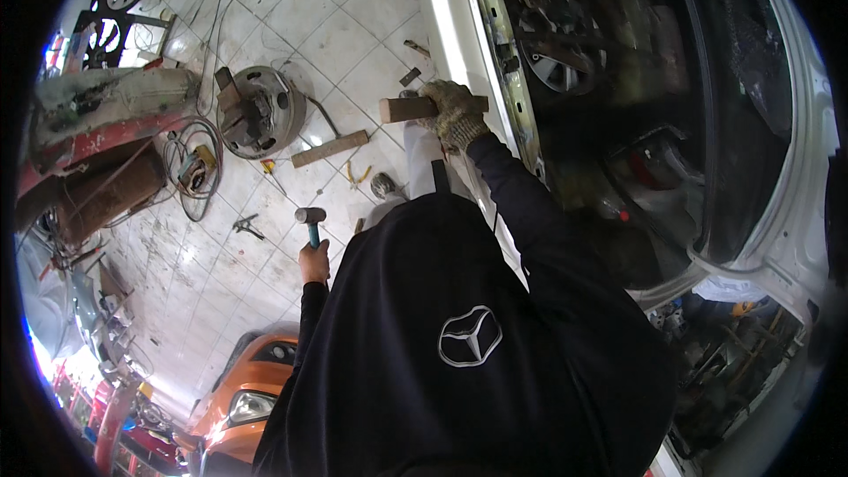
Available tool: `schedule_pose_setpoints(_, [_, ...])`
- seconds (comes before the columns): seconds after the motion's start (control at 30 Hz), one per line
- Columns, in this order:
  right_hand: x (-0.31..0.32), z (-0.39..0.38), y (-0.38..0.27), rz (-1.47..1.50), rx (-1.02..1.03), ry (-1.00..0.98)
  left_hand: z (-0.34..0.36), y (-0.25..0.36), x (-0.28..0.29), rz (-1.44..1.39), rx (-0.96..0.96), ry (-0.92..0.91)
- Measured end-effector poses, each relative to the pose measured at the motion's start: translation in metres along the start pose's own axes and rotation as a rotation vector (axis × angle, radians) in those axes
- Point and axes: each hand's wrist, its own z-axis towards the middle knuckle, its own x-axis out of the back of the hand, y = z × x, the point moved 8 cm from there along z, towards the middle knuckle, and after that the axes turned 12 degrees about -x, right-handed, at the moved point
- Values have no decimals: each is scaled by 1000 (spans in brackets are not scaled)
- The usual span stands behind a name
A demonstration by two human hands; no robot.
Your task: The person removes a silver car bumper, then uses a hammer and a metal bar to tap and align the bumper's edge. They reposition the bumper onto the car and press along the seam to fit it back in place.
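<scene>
My bare left hand (314, 261) is closed round the handle of a hammer (311, 215), its metal head pointing up above the tiled floor. A worn knitted glove covers my right hand (455, 115), which is wrapped round a wooden block (407, 109). The block lies crosswise in the grip, its far end reaching to the sill (477, 62) of a car body on the right. I cannot tell whether the block touches the sill. Hammer and block are well apart.
On the floor lie a wooden bar (329, 149), yellow-handled pliers (358, 174), locking pliers (248, 226) and a wheel rim (283, 110) with metal parts on it. A coiled hose (196, 203) lies by a red-and-grey panel (115, 102). An orange vehicle (243, 389) stands at lower left.
</scene>
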Motion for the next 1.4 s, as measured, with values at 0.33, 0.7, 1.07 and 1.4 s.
schedule_pose_setpoints(0.33, [41, 184, 38, 195, 144, 147, 37, 303, -25, 10, -127, 14])
schedule_pose_setpoints(0.7, [49, 259, 92, 220, 87, 17, 73, 454, -67, -131, -166, 16])
schedule_pose_setpoints(1.07, [56, 271, 102, 192, 64, -80, 88, 517, -79, -129, -281, 30])
schedule_pose_setpoints(1.4, [57, 291, 100, 175, 94, -20, 104, 546, -79, -273, -335, 65])
